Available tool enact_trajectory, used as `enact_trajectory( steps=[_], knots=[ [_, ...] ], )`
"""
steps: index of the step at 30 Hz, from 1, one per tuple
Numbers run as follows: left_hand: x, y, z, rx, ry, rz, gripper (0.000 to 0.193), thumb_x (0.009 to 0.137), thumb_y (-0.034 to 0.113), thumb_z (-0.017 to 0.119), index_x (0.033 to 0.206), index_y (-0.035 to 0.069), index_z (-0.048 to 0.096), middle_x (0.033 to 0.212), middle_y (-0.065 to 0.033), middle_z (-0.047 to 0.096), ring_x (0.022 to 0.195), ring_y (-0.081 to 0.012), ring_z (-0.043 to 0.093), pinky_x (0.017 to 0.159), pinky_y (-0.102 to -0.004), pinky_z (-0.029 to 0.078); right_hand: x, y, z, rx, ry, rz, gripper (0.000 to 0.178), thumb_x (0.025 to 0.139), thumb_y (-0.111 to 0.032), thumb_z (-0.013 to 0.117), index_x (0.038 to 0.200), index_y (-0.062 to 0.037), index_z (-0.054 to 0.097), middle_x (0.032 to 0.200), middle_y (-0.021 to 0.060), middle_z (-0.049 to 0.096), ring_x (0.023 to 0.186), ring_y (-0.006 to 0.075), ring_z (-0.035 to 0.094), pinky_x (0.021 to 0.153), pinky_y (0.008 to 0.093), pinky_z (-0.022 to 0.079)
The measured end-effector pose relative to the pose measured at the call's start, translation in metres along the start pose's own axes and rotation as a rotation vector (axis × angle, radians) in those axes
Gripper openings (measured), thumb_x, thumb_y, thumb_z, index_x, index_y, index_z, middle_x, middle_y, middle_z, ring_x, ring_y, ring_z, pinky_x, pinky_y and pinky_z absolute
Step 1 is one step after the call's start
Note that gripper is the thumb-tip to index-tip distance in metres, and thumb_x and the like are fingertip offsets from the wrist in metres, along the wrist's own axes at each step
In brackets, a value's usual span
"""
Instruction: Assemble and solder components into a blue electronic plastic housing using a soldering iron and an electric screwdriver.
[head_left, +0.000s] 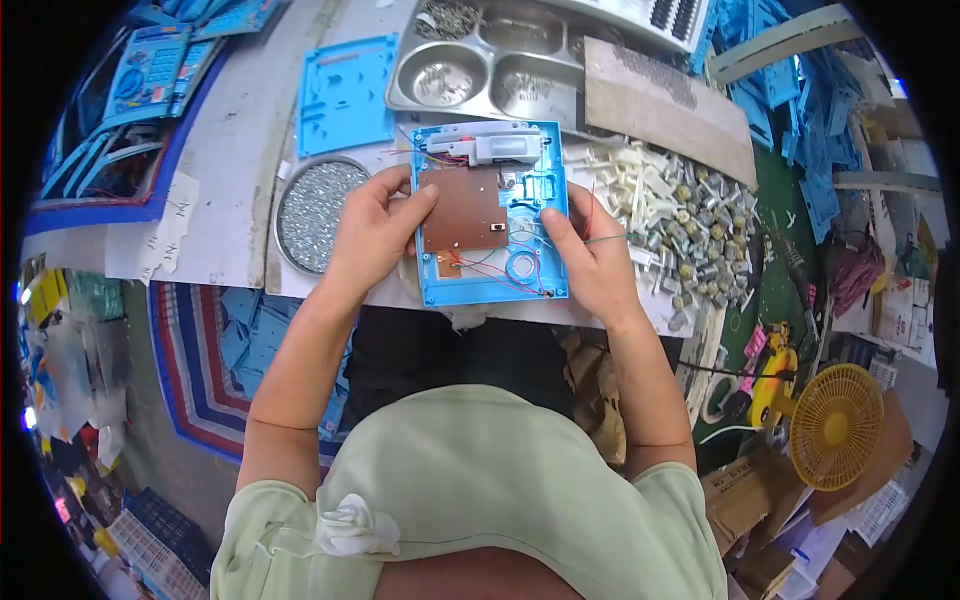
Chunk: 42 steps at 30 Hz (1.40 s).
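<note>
Above the desk's (215,215) near edge, L hand (375,228) and R hand (600,258) are clamped on opp. sides of the blue case (480,293), open face up; can't tell if it touches the desk. Brown board (465,208) sits inside, upper L, w/ red wires (500,274) below it. Best, I'd say: grip the rim, press the board lightly, keep wires off the walls. Room's tight: round dish (278,218) just L, metal-and-white parts (695,215) R, steel tray (490,78) beyond; straight up looks safest.

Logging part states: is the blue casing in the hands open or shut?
Open: the blue casing shows its brown board and grey module uncovered.
</note>
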<state>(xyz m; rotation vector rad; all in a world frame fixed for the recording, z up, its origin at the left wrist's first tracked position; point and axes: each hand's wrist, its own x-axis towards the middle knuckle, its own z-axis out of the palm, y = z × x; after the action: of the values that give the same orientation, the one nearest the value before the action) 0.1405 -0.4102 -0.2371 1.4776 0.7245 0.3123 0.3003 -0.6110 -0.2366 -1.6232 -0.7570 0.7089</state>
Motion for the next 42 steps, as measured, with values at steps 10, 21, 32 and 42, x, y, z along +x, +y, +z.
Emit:
enact_trajectory(
  steps=[10,21,32,42],
  knots=[
    [-0.004,-0.005,0.012,0.569,0.243,0.457,0.046,0.083,0.002,0.075,0.126,-0.004,0.058,0.109,-0.0158,0.058,0.062,-0.0188,0.058,0.065,-0.0346,0.050,0.009,-0.012,-0.002,-0.638,0.122,0.039,0.037,0.089,-0.038,0.075,0.089,-0.0019,0.066,0.062,0.0144,0.063,0.058,0.0335,0.065,0.058,0.0431,0.049],
    [-0.012,-0.004,0.003,0.672,0.456,0.715,0.060,0.077,-0.002,0.076,0.134,0.005,0.057,0.109,-0.0101,0.058,0.086,-0.0197,0.060,0.070,-0.0332,0.051,0.010,-0.007,-0.006,-0.453,-0.007,0.130,0.030,0.100,-0.029,0.064,0.083,-0.0034,0.062,0.060,0.0106,0.059,0.055,0.0217,0.056,0.055,0.0340,0.044],
    [-0.045,-0.013,0.022,0.833,-0.373,0.871,0.031,0.076,0.015,0.077,0.105,0.008,0.068,0.090,-0.0054,0.062,0.083,-0.0264,0.063,0.073,-0.0402,0.050,-0.062,-0.065,-0.011,0.294,-0.597,0.054,0.060,0.089,-0.036,0.076,0.133,0.0016,0.059,0.108,0.0119,0.068,0.087,0.0193,0.070,0.071,0.0319,0.055],
    [-0.062,-0.024,-0.025,0.803,0.018,0.761,0.017,0.076,0.007,0.083,0.087,0.007,0.070,0.078,-0.0072,0.061,0.063,-0.0276,0.061,0.052,-0.0387,0.047,-0.007,-0.016,0.046,-0.853,-0.180,-0.642,0.039,0.076,-0.033,0.080,0.104,-0.0075,0.074,0.096,0.0036,0.063,0.096,0.0270,0.053,0.089,0.0454,0.038]
  ],
)
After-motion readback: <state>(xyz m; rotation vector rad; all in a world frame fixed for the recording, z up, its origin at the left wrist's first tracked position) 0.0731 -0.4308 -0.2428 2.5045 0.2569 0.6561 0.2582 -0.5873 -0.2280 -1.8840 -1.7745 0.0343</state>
